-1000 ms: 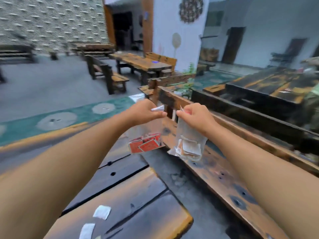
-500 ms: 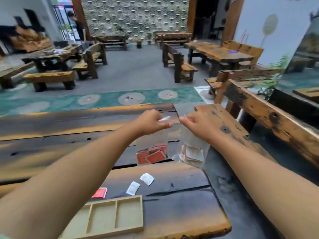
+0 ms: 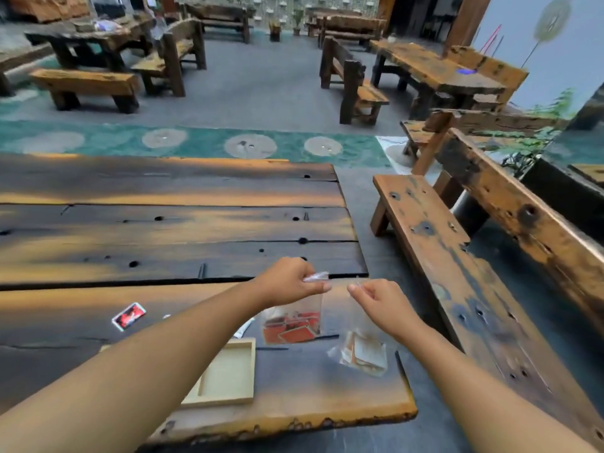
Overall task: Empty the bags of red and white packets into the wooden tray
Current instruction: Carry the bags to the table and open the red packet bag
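Observation:
My left hand (image 3: 287, 281) pinches the top of a clear bag of red packets (image 3: 292, 328), which hangs above the table near the right end. My right hand (image 3: 380, 304) pinches the top of a clear bag of white packets (image 3: 364, 354), hanging lower and to the right. The wooden tray (image 3: 228, 374) lies on the table below my left forearm, which hides most of it; one empty compartment shows. A loose red packet (image 3: 129, 316) lies flat on the table to the left. A white packet (image 3: 244, 329) peeks out beside my left arm.
The dark plank table (image 3: 163, 230) stretches left and away; its right edge is just past the white bag. A wooden bench (image 3: 457, 273) runs along the right side. More tables and benches stand across the grey floor beyond.
My view has swung left and down over the table. Both hands with their bags have come over the table's right end, beside the tray, and moved slightly apart.

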A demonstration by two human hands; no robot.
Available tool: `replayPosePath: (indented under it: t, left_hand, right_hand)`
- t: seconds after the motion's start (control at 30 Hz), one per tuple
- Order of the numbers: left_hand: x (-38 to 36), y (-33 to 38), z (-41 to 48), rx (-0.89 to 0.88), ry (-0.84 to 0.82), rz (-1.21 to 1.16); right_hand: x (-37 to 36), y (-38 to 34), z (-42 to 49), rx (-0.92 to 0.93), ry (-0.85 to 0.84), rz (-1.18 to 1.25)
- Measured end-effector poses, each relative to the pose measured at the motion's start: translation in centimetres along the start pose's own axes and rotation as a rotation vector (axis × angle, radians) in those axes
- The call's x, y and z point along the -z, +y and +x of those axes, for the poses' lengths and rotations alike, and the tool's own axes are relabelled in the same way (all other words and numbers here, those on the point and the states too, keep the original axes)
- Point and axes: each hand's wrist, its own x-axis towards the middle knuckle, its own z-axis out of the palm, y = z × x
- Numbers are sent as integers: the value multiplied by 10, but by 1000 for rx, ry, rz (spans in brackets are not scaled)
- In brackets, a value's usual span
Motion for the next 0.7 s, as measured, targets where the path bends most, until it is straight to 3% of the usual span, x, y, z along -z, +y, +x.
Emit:
replayPosePath:
  t: [0.37, 0.57, 0.7]
  left_hand:
    - [-106, -21, -21, 294, -17, -199]
    - [-130, -34, -12, 360, -208, -252]
    - [-139, -49, 5, 369, -241, -208]
  right_hand:
    - [-56, 58, -13, 57, -253, 181]
    - [-81, 84, -3, 61, -374, 151]
    - [-94, 96, 17, 26, -409, 108]
